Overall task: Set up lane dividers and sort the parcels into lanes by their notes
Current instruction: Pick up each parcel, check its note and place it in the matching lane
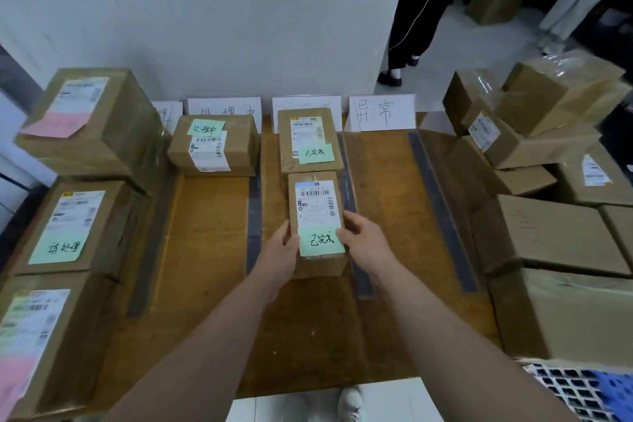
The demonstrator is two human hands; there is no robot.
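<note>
Head: left hand (281, 252), right hand (363, 240) grip parcel (315, 204) edges between dividers (254, 216).

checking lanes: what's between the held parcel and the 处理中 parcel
A grey tape divider and bare wooden table, shown in the head view.

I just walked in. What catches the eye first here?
The left hand and right hand grip a small cardboard parcel with a green note, mid-table between grey tape strips. Behind it lies another parcel with a similar note. Boxes pile up at the right.
</note>
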